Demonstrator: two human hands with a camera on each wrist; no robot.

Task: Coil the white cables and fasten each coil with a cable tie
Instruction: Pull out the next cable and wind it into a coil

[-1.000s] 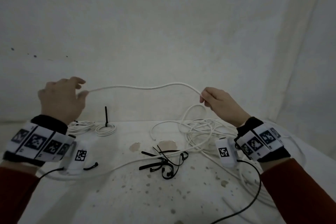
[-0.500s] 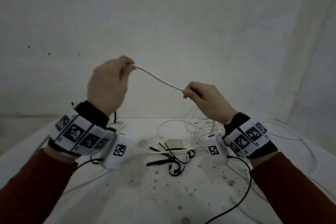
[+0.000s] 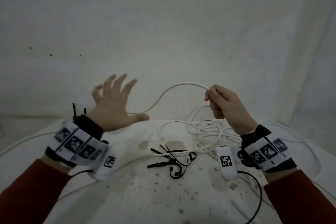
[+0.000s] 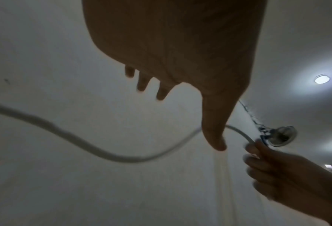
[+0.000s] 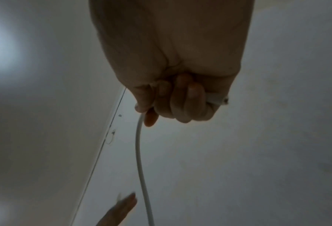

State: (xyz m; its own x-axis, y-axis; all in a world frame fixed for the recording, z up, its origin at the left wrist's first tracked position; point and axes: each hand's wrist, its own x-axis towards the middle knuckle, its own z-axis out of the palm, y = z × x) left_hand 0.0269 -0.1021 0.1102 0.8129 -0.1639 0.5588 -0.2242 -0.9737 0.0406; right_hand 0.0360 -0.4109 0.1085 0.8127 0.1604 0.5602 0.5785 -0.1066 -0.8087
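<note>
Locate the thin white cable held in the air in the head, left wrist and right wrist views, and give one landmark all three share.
Head: the thin white cable arches at centre, from the right hand toward the left hand.
Left wrist: it sags across the lower middle, left edge to right hand.
Right wrist: it drops from the right hand to the bottom edge.
Shared landmark: the right hand gripping the cable.

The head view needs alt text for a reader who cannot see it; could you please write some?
The right hand grips a white cable that arches toward the open, spread left hand, above a stained white table. More white cable lies tangled below the right hand, and black cable ties lie loose at the centre.
</note>
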